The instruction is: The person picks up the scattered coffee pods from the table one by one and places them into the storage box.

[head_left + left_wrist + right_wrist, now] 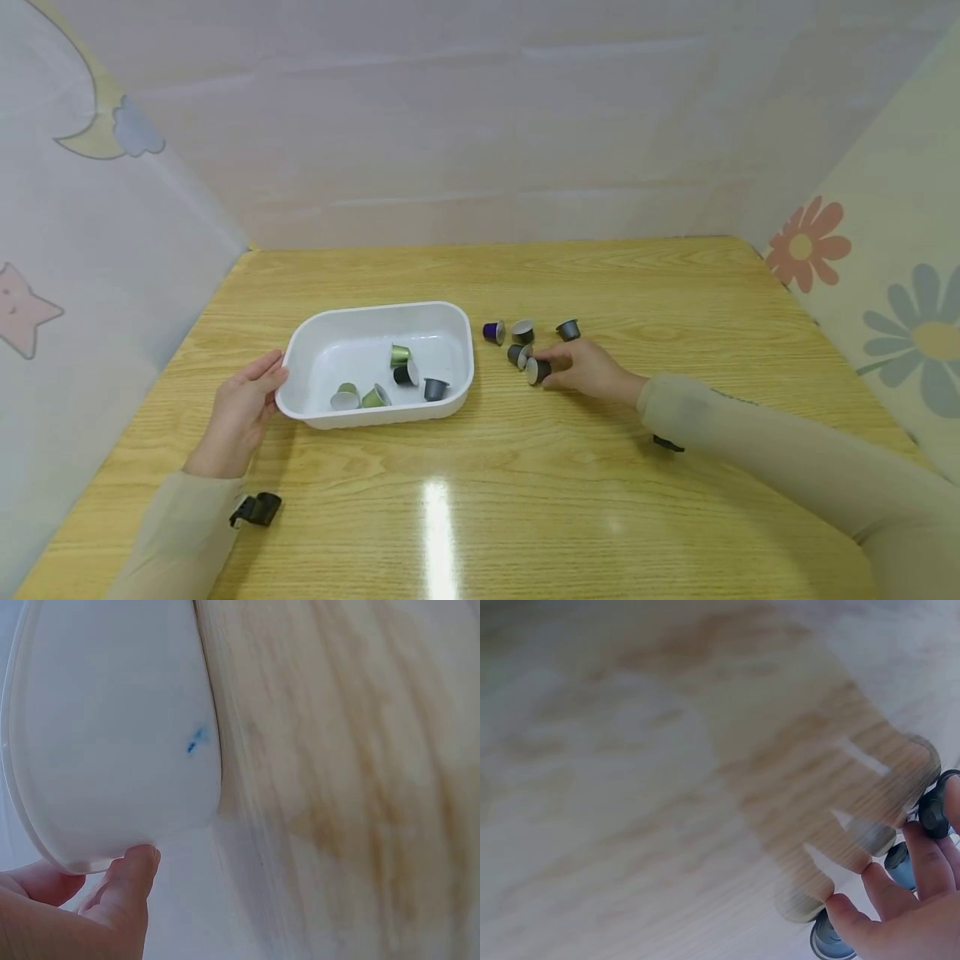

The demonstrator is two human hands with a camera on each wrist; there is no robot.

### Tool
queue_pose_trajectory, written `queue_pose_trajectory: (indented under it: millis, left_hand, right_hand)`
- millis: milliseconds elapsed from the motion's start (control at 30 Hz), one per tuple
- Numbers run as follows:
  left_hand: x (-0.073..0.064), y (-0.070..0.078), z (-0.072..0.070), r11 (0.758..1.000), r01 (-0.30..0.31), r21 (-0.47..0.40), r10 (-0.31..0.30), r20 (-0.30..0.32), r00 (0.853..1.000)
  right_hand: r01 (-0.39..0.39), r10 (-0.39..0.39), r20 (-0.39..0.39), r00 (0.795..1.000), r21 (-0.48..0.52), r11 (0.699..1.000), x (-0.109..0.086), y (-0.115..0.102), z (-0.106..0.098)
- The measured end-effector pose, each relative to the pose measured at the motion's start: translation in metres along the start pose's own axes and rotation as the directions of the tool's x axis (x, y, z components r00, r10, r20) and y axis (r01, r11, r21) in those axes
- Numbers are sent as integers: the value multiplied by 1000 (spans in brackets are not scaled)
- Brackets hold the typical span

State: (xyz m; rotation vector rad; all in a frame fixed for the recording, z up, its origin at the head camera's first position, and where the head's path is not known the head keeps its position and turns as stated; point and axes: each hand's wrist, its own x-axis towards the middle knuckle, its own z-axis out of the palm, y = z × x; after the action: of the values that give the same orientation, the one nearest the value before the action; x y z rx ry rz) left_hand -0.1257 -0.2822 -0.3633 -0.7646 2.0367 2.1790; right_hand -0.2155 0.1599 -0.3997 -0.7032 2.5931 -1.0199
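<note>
A white plastic tray [408,413] stands at the left of the table with several coffee capsules inside, among them a green capsule [401,355], a black capsule [406,373] and a grey capsule [435,389]. My left hand [238,408] grips the tray's left end; the left wrist view shows thumb and fingers on either side of the rim. Between thumb and fingers, my right hand [592,371] pinches a dark coffee capsule [542,372], its pale lid turned left. Just beyond sits a dark grey capsule [517,356], close against it in the head view.
Farther back on the wooden table [600,517] lie a purple capsule [492,332], a grey capsule with a pale lid [522,332] and another dark grey capsule [569,331]. A pale wall [480,150] rises at the back edge, with patterned walls left and right.
</note>
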Motion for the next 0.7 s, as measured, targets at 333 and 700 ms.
queue_pose_trajectory:
  millis: [333,700]
  left_hand:
    - [-2,1,0,1000,-8,4,8,9,1000]
    - [-2,2,0,1000,-10,-4,10,9,1000]
  right_hand:
    - [-34,34,2,999,26,999,-1,-3,-3]
    - [-101,104,-13,995,118,988,-8,-12,-12]
